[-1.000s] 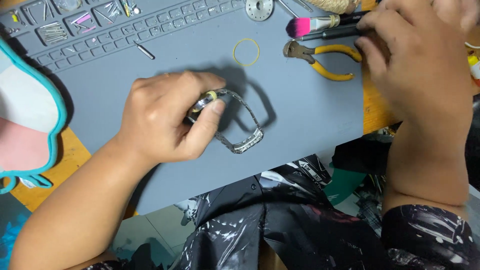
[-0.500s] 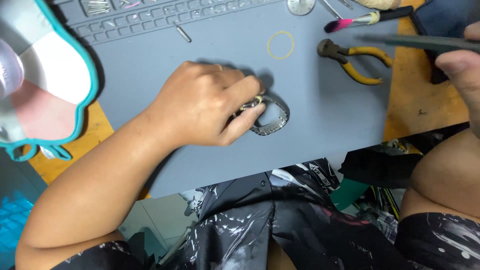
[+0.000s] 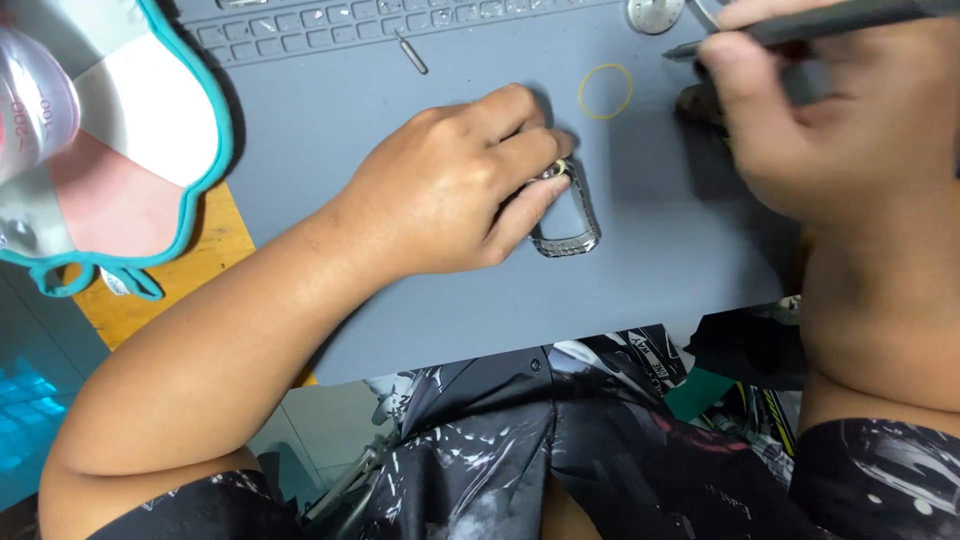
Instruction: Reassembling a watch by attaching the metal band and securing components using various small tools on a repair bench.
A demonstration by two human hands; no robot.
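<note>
On the grey mat [image 3: 420,300], left hand [image 3: 450,195] fingers [image 3: 530,200] pinch the watch [image 3: 565,215].

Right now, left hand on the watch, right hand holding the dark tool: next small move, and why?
Probably bring the right hand down and left so the dark tool tip reaches the watch. The left hand pins the watch on the grey mat, but the tool tip sits up near the yellow ring, well clear of it.
</note>
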